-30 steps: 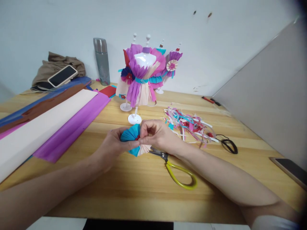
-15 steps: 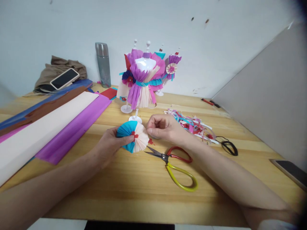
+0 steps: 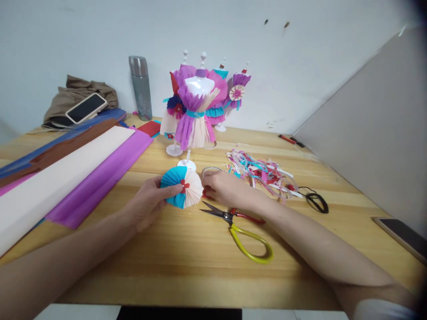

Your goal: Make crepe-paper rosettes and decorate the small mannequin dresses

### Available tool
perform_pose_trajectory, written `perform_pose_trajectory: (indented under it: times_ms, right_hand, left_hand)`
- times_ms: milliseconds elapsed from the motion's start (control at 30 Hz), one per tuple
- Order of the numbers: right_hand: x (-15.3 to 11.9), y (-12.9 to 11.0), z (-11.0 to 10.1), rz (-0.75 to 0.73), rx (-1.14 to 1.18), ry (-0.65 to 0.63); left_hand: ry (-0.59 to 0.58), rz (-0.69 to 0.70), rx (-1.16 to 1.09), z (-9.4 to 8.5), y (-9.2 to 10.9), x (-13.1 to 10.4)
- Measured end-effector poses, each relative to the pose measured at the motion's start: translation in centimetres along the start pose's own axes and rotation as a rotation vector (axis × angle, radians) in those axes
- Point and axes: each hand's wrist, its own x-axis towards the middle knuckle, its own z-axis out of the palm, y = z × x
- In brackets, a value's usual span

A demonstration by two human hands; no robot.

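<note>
My left hand point(image 3: 151, 195) pinches a round pleated paper rosette point(image 3: 191, 191), half blue and half cream, with a small red paper piece at its centre. The thumb lies on the rosette's front. Just right of it, my right hand point(image 3: 222, 186) is down at the table, fingers curled together over a small red paper cutout point(image 3: 204, 194). Its fingertips are hidden, so I cannot tell if they grip the cutout. Below that hand lie partly open scissors point(image 3: 227, 217) with one red and one yellow handle. A clear ring, perhaps a tape roll point(image 3: 211, 169), shows behind it.
Several small white mannequins in paper dresses point(image 3: 196, 106) stand at the back. Left are long paper sheets point(image 3: 100, 169), a phone point(image 3: 86, 108) on brown cloth, and a grey bottle point(image 3: 142, 91). Paper scraps point(image 3: 260, 171), a black cord point(image 3: 316, 202) and another phone point(image 3: 402, 235) lie right.
My right hand has lowered from above the table onto the red cutout, its fingers turned downward. My left hand still holds the rosette. The view has shifted slightly.
</note>
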Motion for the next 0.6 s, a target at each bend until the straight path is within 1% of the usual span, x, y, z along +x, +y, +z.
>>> perform_pose_trajectory:
  times_ms: [133,233,333,433,533,600]
  right_hand:
    - [0.1,0.0,0.0,-0.016,0.022,0.001]
    - [-0.3,0.1,-0.9,-0.011,0.152,0.011]
    - [-0.9,0.5,-2.4,0.083,0.371,0.018]
    - [-1.4,0.6,-3.4,0.123,0.713,0.04]
    - [-1.3,-0.3,-3.1,0.106,1.01,0.086]
    - [-0.9,-1.3,-2.4,0.113,1.119,0.122]
  left_hand:
    - [-0.035,0.023,-0.047,0.0,0.0,0.0]
    - [-0.014,0.031,-0.105,-0.2,-0.2,0.1]
    - [0.006,0.031,-0.142,-0.3,-0.3,0.3]
    - [0.0,0.051,-0.155,-0.2,-0.5,0.5]
    - [-0.002,0.064,-0.157,0.2,-0.5,0.5]
    - [-0.006,0.076,-0.16,0.5,-0.6,0.3]
